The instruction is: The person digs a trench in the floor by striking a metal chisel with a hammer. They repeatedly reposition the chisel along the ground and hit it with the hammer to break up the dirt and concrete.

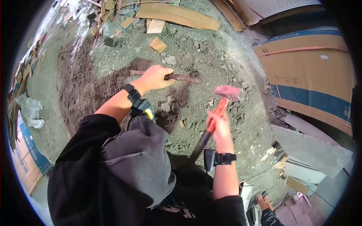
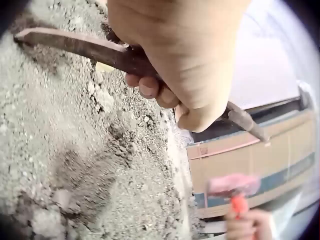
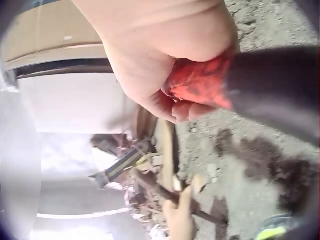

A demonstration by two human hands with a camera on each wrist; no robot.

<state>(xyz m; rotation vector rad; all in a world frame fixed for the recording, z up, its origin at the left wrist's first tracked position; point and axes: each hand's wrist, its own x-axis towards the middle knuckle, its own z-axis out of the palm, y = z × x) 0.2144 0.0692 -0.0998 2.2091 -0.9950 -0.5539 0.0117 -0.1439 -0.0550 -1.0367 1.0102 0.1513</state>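
Observation:
My left hand (image 1: 154, 78) grips a rusty metal chisel (image 1: 184, 78) around its middle, both ends sticking out past the fist. In the left wrist view the flattened end of the chisel (image 2: 65, 42) slants down against grey, crumbly ground. Off to the right, my right hand (image 1: 219, 127) holds a hammer by the orange part of its handle (image 1: 223, 107), close under the reddish-pink head (image 1: 229, 92). The black lower handle (image 1: 201, 145) runs back toward my body. The right wrist view shows curled fingers around the orange grip (image 3: 200, 82).
Broken rubble (image 1: 166, 103) and dark loose soil (image 1: 85, 86) cover the ground. A large strapped cardboard box (image 1: 301, 67) stands at right. Wooden boards (image 1: 179, 16) and scraps lie at the back, a plastic bag (image 1: 32, 111) at left. Another person's foot (image 1: 264, 201) shows at lower right.

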